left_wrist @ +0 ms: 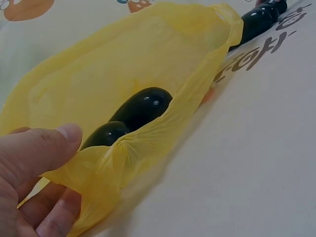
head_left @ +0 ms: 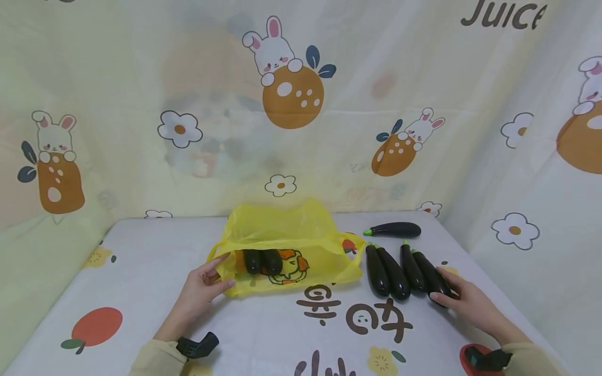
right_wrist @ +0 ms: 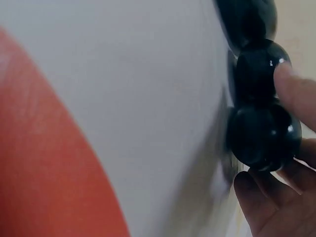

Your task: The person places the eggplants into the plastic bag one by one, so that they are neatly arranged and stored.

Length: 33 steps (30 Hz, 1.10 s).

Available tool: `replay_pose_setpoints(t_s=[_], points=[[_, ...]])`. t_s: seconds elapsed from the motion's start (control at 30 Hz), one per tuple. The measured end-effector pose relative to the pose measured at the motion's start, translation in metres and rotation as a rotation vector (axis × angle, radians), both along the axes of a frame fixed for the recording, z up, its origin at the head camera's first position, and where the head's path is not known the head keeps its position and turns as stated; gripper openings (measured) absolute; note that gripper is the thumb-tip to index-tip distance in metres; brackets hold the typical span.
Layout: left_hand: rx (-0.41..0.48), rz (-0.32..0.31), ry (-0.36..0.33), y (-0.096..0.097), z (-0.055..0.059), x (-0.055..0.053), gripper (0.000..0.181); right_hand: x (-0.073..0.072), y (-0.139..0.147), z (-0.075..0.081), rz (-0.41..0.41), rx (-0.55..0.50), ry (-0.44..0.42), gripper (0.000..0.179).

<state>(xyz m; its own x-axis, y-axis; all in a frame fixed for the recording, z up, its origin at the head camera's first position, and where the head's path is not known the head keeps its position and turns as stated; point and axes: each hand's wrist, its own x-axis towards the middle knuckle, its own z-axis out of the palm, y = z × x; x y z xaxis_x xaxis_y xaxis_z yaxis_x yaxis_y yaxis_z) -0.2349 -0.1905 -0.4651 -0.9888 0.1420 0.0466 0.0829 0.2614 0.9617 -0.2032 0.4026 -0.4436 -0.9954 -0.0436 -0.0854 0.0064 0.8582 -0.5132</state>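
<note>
A yellow plastic bag (head_left: 329, 261) lies on its side with its mouth facing me, and two dark eggplants (head_left: 271, 262) show their rounded ends inside. My left hand (head_left: 199, 290) pinches the left edge of the bag's mouth, thumb (left_wrist: 54, 143) on the inner side and fingers behind. To the right of the bag, several eggplants lie side by side with green stem ends pointing away. The rightmost eggplant (head_left: 430, 274) is gripped by my right hand (head_left: 470, 305), its thumb on one side and its fingers curled round the other in the right wrist view.
Behind that row, another eggplant (head_left: 395, 230) lies crosswise, its green end to the left. A white printed cloth (head_left: 263, 334) covers the table. Printed curtains (head_left: 211, 78) hang close behind the table and at its sides.
</note>
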Motion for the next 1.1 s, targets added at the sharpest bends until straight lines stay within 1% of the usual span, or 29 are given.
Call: replay_pose_setpoints(t_s=[0.1,0.27,0.43,0.53,0.77,0.87,0.97,1.03,1.1], points=[[0.004,0.004,0.0,0.0,-0.001,0.0,0.069,0.0,0.002,0.001,-0.022,0.015,-0.017,0.09],[0.005,0.005,-0.006,0.0,-0.003,0.0,0.07,0.001,0.003,0.003,-0.047,0.021,-0.024,0.084],[0.014,0.004,-0.009,0.0,-0.003,0.0,0.07,0.003,0.005,0.005,-0.058,0.044,0.013,0.08],[0.018,0.005,-0.01,0.0,-0.003,-0.001,0.069,0.003,0.008,0.008,-0.055,0.037,0.028,0.079],[0.006,0.011,-0.007,0.0,-0.001,0.0,0.069,0.004,0.019,0.014,-0.07,0.039,0.031,0.077],[0.01,0.011,-0.015,0.0,-0.001,0.001,0.069,0.005,0.023,0.022,-0.078,0.034,0.02,0.076],[0.024,0.009,-0.013,0.0,-0.002,0.0,0.069,0.008,0.026,0.034,-0.067,0.013,0.002,0.075],[0.018,0.008,-0.005,0.0,-0.002,-0.001,0.069,0.011,0.026,0.044,-0.049,-0.005,-0.012,0.075],[0.013,0.004,0.009,-0.001,-0.002,-0.002,0.069,0.016,0.025,0.053,-0.007,-0.045,-0.018,0.073]])
